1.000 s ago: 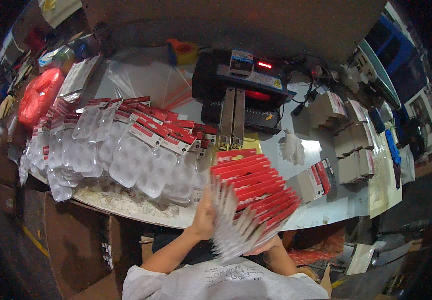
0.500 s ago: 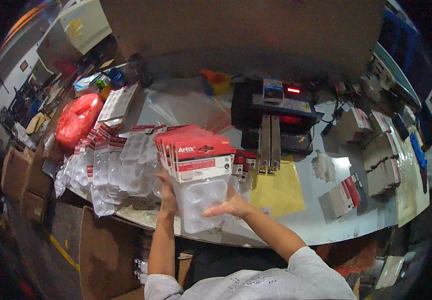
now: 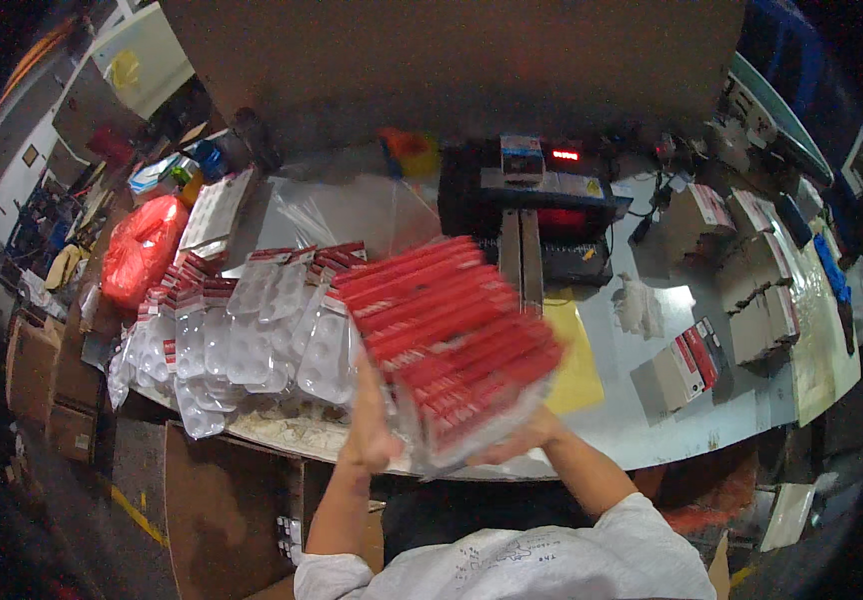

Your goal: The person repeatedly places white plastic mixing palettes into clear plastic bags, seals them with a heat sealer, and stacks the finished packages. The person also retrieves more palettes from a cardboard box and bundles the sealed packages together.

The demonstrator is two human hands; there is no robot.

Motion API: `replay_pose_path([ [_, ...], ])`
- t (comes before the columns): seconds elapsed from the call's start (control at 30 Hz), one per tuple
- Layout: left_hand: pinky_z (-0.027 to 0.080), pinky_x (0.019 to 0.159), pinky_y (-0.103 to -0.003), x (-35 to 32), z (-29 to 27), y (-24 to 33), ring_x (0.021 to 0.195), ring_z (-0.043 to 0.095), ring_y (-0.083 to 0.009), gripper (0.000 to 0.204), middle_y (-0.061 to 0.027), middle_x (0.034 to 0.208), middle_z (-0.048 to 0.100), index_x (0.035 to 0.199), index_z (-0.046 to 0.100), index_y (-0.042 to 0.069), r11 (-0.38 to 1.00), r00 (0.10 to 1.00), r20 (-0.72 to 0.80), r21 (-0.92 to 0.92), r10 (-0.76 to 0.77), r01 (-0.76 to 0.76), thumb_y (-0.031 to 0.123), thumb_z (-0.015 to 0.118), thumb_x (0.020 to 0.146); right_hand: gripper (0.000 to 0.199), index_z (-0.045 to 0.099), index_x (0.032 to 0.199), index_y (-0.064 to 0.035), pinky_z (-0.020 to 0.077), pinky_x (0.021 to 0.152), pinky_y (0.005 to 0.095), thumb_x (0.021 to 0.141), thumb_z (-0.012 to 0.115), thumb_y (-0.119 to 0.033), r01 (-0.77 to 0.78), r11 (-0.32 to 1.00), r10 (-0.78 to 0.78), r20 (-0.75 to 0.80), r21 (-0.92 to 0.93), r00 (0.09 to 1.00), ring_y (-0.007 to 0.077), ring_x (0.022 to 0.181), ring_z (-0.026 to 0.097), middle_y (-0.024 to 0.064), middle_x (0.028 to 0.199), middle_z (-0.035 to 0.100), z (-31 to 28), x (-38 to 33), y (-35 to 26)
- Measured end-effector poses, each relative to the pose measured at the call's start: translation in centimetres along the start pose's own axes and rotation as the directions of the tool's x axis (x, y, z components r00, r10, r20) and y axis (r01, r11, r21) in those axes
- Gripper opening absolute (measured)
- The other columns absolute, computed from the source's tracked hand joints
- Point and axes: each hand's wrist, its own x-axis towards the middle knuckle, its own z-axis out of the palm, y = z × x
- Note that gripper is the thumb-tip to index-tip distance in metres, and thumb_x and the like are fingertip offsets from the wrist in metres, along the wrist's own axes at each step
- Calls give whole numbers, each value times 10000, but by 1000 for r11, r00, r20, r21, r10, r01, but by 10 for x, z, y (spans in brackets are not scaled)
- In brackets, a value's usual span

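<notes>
Between my two hands is a thick stack of packaged plastic palettes (image 3: 452, 345), its red header cards fanned toward me and smeared by motion. My left hand (image 3: 374, 438) closes on the stack's left side, above the table's front edge. On the lower right, my right hand (image 3: 524, 440) grips it, its fingers partly hidden beneath. More bagged clear palettes (image 3: 252, 340) with red cards lie in an overlapping heap on the table, to the left of the held stack.
A black machine (image 3: 542, 200) with a red lit display stands at the back, a yellow sheet (image 3: 574, 350) before it. Stacked grey-and-red packs (image 3: 757, 260) line the right side, with a smaller pile (image 3: 687, 365) nearer. A red plastic bag (image 3: 142, 250) sits far left, beside white sheets (image 3: 217, 215).
The stack has tilted and turned, so its many red card tops now show instead of the front pack's face. Both hands have shifted with it, and the whole view has moved slightly.
</notes>
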Motion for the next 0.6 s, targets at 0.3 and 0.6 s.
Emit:
replay_pose_path([
  [0.3, 42, 1090, -458, 20, 110, -54, 1331, 73, -408, 1356, -240, 1434, 96, 1401, 70, -6, 789, 720, 694, 439, 6, -429, 546, 832, 424, 874, 436, 1273, -67, 303, 1018, 416, 535, 840, -305, -106, 640, -145, -256, -761, 956, 260, 1182, 431, 139, 1268, 483, -30, -144, -4],
  [0.6, 129, 1086, -435, 28, 130, -104, 1296, 230, -356, 1255, -205, 1421, 198, 1375, -39, 7, 744, 631, 754, 312, 184, -590, 469, 791, 554, 695, 548, 1166, -90, 316, 1011, 404, 527, 806, -173, -97, 944, -58, -446, -316, 893, 241, 1144, 473, 75, 1202, 550, -38, -175, 88],
])
